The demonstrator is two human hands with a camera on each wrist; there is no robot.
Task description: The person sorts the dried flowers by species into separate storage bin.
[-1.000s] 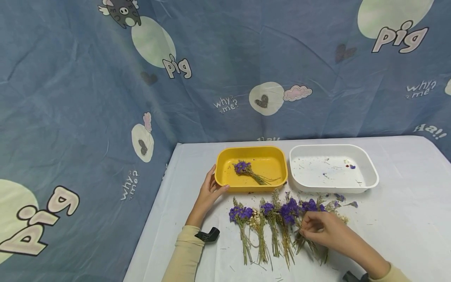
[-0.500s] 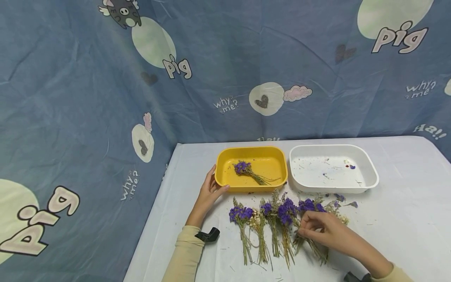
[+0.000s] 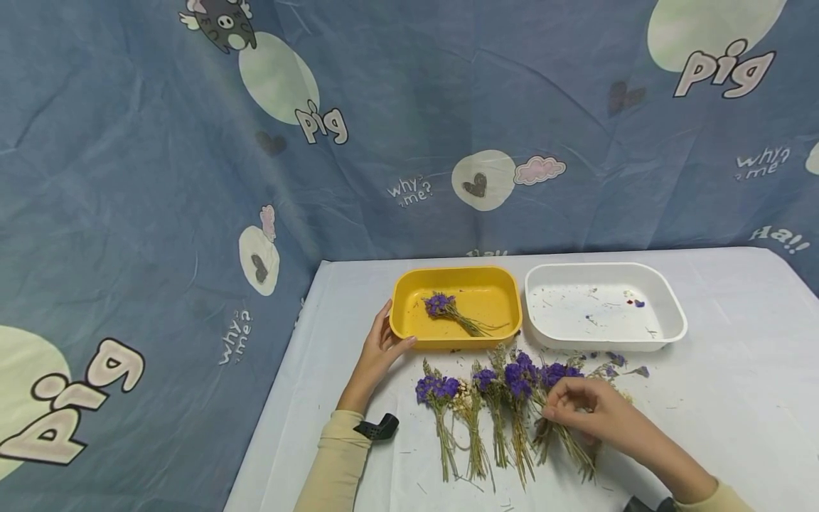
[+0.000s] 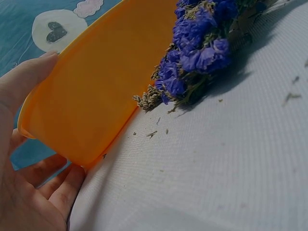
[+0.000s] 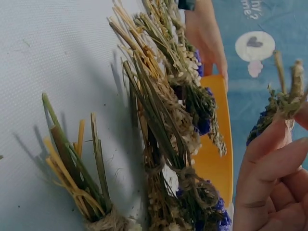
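Observation:
My left hand (image 3: 377, 355) holds the near left corner of a yellow tray (image 3: 457, 343), thumb on the rim and fingers at its side. In the tray lies a purple dried-flower bunch (image 3: 440, 306). With thumb and fingertips, my right hand (image 3: 595, 412) pinches a dried-flower bunch at its stems (image 5: 288, 103); in the head view, my fingers partly hide it. Left of that hand, several tied bunches lie in a row, among them a purple bunch (image 3: 438, 390) and a cream-coloured bunch (image 3: 473, 427). The left wrist view shows purple blooms (image 4: 207, 53) close to the tray wall.
A white tray (image 3: 604, 343) with small petal and stem scraps stands right of the yellow one. Loose purple florets (image 3: 617, 359) lie below it. Bits of stem are scattered over the white tablecloth (image 3: 736, 398). A blue printed curtain (image 3: 397, 85) hangs behind the table.
My right hand has shifted slightly, and the purple blooms beside it have moved a little left. More stems show below its fingers. My left hand has stayed at the yellow tray.

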